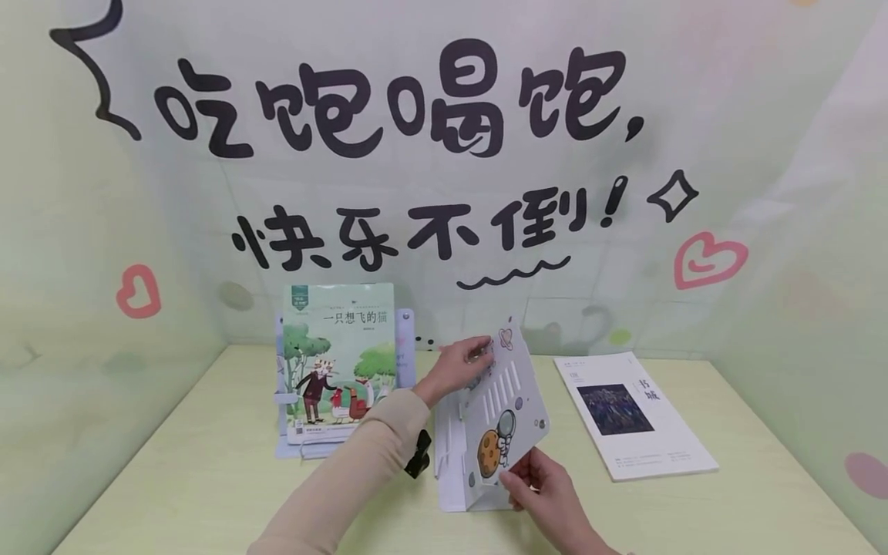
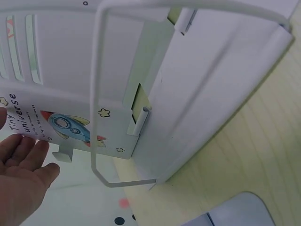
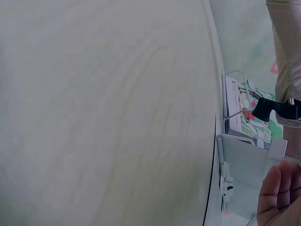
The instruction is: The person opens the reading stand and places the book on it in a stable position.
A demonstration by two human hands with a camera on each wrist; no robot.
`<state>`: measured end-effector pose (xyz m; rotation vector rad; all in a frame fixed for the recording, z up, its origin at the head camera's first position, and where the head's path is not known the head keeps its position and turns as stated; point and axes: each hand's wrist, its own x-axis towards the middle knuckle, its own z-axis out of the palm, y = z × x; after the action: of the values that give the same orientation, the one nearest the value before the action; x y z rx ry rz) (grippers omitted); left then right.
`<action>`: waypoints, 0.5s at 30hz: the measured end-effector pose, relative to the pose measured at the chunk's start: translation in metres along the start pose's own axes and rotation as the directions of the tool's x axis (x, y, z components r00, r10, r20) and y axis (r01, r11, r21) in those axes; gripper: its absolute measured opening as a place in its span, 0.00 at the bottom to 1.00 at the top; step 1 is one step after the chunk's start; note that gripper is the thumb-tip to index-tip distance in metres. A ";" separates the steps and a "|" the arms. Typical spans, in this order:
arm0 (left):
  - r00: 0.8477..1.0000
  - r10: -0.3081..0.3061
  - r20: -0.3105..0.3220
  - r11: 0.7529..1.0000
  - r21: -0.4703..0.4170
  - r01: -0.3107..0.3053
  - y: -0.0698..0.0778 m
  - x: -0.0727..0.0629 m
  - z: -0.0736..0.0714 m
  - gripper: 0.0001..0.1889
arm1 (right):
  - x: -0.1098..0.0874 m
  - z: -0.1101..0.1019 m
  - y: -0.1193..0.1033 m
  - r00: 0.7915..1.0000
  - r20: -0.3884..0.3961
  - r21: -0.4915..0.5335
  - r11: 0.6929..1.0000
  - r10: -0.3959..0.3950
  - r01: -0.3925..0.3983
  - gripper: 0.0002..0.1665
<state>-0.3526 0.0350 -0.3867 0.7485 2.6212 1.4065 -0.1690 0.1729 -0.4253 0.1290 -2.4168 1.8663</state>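
Note:
A white book stand [image 1: 496, 408] with an astronaut print and slots stands on the table, its panel tilted over a flat base. My left hand [image 1: 458, 368] grips the panel's upper left edge; the left wrist view shows those fingers [image 2: 28, 153] at the rocket print. Across from it, my right hand [image 1: 548, 493] pinches the lower right edge, thumb on the printed face and fingers behind. A wire frame [image 2: 95, 94] and two small clips show near the ledge [image 2: 202, 80]. In the right wrist view, the curled fingers [image 3: 277, 188] sit beside the panel [image 3: 244, 160].
Left on the table [image 1: 208, 462], a picture book [image 1: 343, 362] leans on another stand [image 1: 405, 339]. A white magazine [image 1: 641, 420] lies flat at the right. A black mount [image 1: 418, 455] is on the left wrist. A printed curtain [image 1: 444, 177] hangs behind.

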 end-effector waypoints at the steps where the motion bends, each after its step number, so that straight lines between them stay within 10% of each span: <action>1: 1.000 -0.006 -0.001 1.000 -0.006 0.006 0.000 0.000 0.000 0.25 | 0.000 0.001 0.000 1.000 -0.007 -0.004 1.000 -0.002 0.002 0.12; 15: 0.992 -0.091 -0.085 0.995 -0.050 0.086 -0.002 -0.009 -0.001 0.25 | 0.001 -0.019 0.007 0.987 -0.159 -0.068 0.998 -0.023 0.013 0.06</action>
<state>-0.3455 0.0296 -0.3890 0.5704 2.6396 1.5025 -0.1707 0.1927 -0.4273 -0.0038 -2.3580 1.7145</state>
